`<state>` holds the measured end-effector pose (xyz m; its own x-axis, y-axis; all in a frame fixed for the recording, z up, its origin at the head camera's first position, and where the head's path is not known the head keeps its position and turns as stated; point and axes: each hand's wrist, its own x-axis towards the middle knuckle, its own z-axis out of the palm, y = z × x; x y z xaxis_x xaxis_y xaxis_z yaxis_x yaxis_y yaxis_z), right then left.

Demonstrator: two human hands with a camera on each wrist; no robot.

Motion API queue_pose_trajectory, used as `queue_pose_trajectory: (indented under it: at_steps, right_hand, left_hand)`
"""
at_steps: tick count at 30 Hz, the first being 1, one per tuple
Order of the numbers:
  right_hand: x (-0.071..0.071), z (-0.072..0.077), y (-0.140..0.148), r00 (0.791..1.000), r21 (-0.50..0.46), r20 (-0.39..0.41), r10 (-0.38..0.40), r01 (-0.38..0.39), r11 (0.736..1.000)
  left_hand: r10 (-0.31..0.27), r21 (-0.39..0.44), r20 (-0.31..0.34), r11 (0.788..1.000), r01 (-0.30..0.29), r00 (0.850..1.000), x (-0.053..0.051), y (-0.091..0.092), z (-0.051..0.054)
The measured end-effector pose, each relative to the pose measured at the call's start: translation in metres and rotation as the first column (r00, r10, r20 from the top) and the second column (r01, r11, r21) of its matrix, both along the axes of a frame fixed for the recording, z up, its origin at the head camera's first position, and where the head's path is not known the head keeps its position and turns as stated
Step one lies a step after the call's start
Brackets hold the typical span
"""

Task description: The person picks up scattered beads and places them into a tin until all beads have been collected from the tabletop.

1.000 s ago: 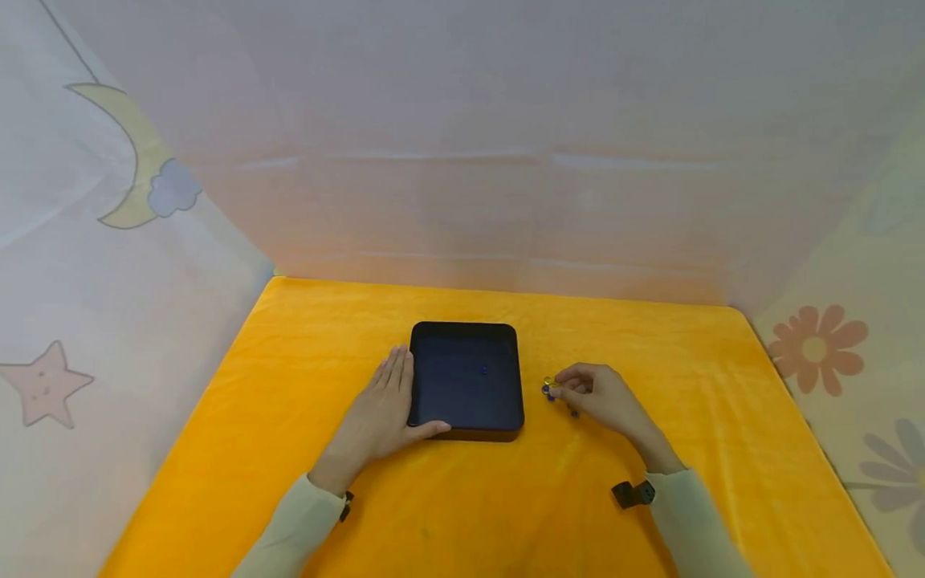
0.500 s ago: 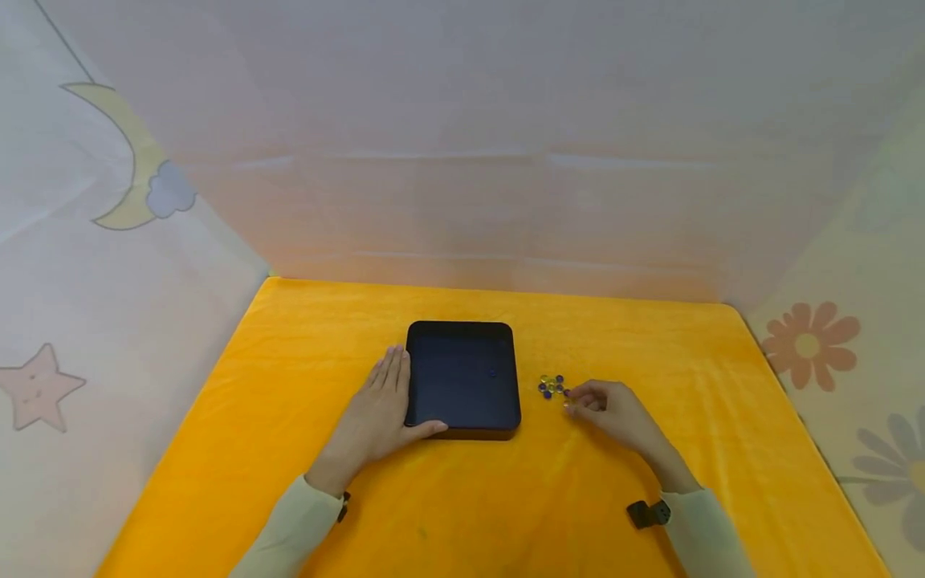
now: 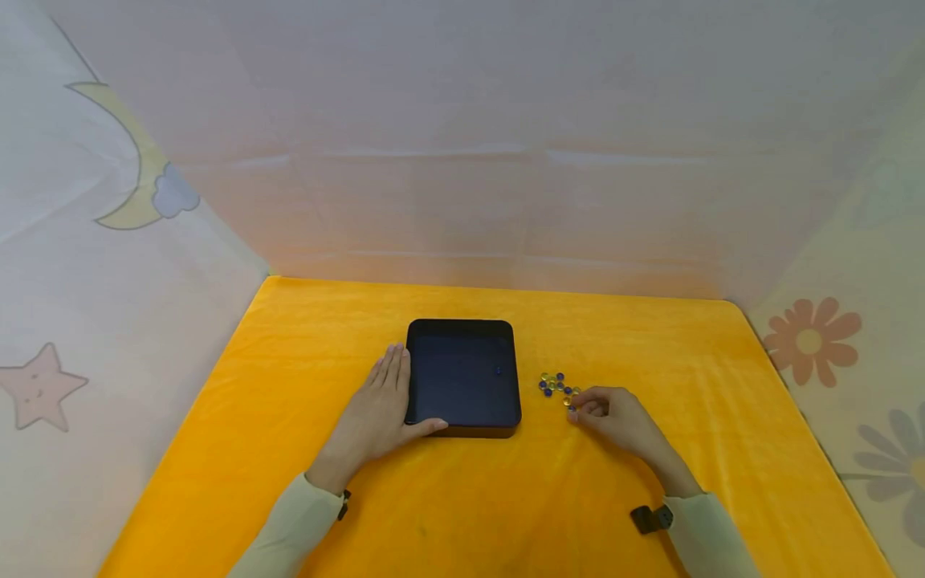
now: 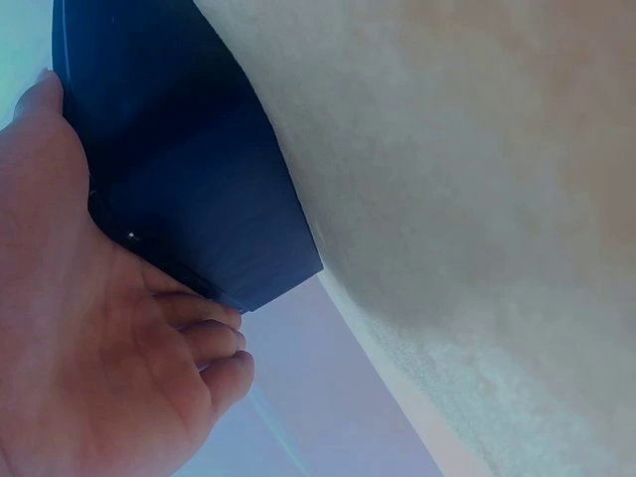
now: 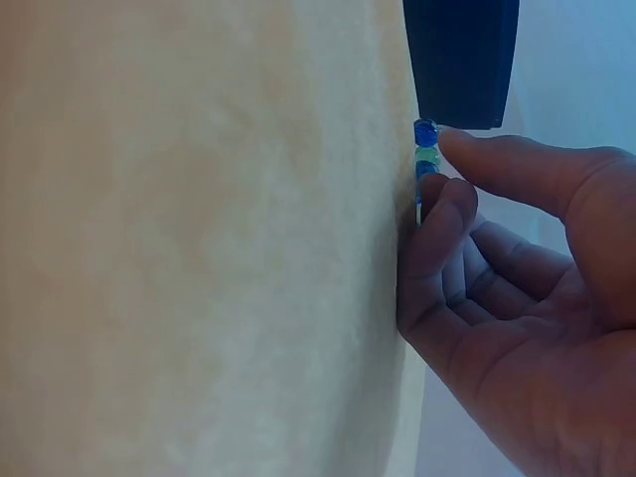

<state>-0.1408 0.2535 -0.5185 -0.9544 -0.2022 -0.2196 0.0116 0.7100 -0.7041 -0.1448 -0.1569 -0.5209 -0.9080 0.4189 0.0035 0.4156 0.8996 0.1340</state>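
Note:
My left hand (image 3: 376,409) lies against the left side of a black square tray (image 3: 438,431), straight fingers along its wall and thumb over the near corner. The left wrist view shows the palm against the tray's outer wall (image 4: 189,169). Right of the tray, my right hand (image 3: 614,413) has its thumb and forefinger at a small blue glass bead (image 3: 572,409); the other fingers are curled. Beside it lies a cluster of blue and yellow beads (image 3: 552,386). In the right wrist view the thumb tip meets a blue bead (image 5: 426,132); the forefinger partly hides others.
One dark blue bead (image 3: 498,371) lies inside the tray, right of its middle. A yellow cloth (image 3: 462,506) covers the table. Pale printed fabric walls (image 3: 448,201) stand at the back and both sides.
My right hand has moved right and towards me from the cluster, uncovering more beads. The bead inside the tray has shifted slightly right. My left hand stays against the tray.

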Motion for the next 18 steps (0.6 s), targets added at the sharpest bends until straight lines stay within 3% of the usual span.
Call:
queue_pose_trajectory:
  at_steps: [18]
  right_hand:
    - [-0.0019,0.0017,-0.0052,1.0,0.047,0.03,-0.002,0.0,0.999]
  left_hand:
    - [0.003,0.002,-0.001,1.0,-0.003,1.0,-0.0002,0.0007,-0.0003]
